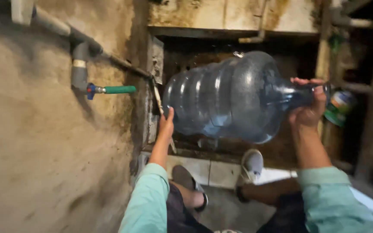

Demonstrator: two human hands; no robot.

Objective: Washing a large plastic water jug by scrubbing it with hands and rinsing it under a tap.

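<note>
A large blue translucent water jug (229, 97) hangs on its side in the air in front of me, base to the left, neck to the right. My right hand (308, 103) is wrapped around its narrow neck. My left hand (166, 125) presses flat against the jug's base at the lower left, fingers up. Both arms wear light green sleeves. Below the jug my two feet (251, 166) in grey shoes stand on a tiled step.
A stained concrete wall (44, 142) fills the left, with a grey pipe and a tap with a green handle (111, 89). Behind the jug is a dark recess under a ledge. A green-labelled container (339, 108) sits at the right beside wooden posts.
</note>
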